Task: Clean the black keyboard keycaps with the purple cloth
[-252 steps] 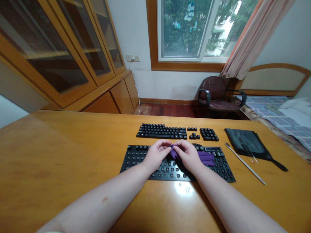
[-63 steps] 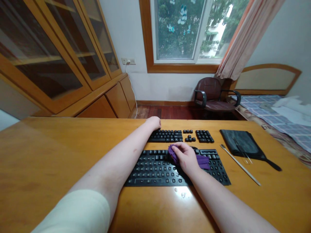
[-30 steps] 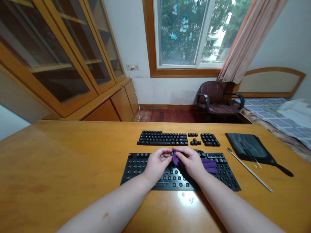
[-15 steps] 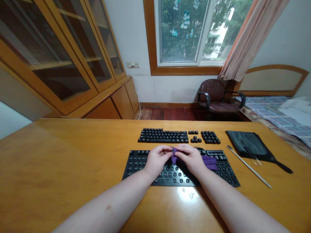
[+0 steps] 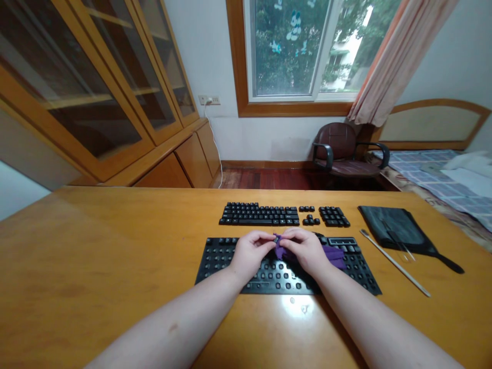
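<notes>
My left hand (image 5: 250, 253) and my right hand (image 5: 305, 250) meet above a black keyboard (image 5: 223, 271) whose keycaps are off, leaving rows of bare switches. Both pinch a purple cloth (image 5: 333, 258), which trails right across the keyboard. A small dark item (image 5: 275, 238) shows between my fingertips, too small to name. Beyond the keyboard lie rows of black keycaps (image 5: 259, 214), out of reach of my fingers. The cloth hides the keyboard's middle.
All this rests on a yellow wooden table (image 5: 96, 246). To the right lie a black flat pouch (image 5: 395, 230) with a handle and a long pale rod (image 5: 395, 264). Behind the table's far edge stand a glass-fronted cabinet (image 5: 96, 87) and a dark chair (image 5: 338, 146).
My left hand has come back from beyond the keyboard's far edge and rejoined my right hand at the cloth. Over the last half second, both hands have barely moved.
</notes>
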Action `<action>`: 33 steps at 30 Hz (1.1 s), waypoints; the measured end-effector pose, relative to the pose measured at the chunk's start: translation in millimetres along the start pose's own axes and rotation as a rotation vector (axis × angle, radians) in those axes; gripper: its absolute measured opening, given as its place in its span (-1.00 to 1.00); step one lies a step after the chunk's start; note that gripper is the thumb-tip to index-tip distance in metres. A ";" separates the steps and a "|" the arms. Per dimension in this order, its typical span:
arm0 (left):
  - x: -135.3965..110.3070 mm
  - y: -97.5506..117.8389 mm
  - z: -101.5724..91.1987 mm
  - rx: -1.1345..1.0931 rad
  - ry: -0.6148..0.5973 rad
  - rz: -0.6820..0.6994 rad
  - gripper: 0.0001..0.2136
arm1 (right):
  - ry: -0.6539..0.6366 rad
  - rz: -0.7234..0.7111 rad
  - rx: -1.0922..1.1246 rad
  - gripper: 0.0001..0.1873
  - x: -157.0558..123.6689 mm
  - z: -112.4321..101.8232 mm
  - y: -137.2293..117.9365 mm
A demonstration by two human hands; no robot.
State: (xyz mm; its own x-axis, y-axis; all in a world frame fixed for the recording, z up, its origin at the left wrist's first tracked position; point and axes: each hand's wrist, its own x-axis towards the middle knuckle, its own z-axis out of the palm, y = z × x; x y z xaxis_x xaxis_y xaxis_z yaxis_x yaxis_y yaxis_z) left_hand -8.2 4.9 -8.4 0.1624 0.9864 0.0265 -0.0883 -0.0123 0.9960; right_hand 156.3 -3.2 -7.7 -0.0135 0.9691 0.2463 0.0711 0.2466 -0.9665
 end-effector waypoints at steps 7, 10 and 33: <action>-1.3 0.9 0.2 0.047 -0.023 0.064 -0.93 | -0.052 0.053 0.050 -0.83 0.8 -2.0 -3.8; -1.7 3.0 1.1 0.054 -0.024 0.063 -0.93 | -0.056 0.058 0.048 -0.87 2.2 -3.7 -4.3; -0.9 5.9 1.7 0.003 -0.014 0.098 -0.84 | -0.013 0.051 -0.041 -0.87 1.3 -2.2 -2.2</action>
State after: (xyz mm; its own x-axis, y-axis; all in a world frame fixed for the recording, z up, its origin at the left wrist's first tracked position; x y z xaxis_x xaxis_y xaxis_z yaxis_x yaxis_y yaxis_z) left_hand -7.3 3.7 -2.4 0.1666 0.9780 0.1252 -0.1015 -0.1093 0.9888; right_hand 158.3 -2.5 -5.1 -0.0213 0.9805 0.1952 0.1129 0.1964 -0.9740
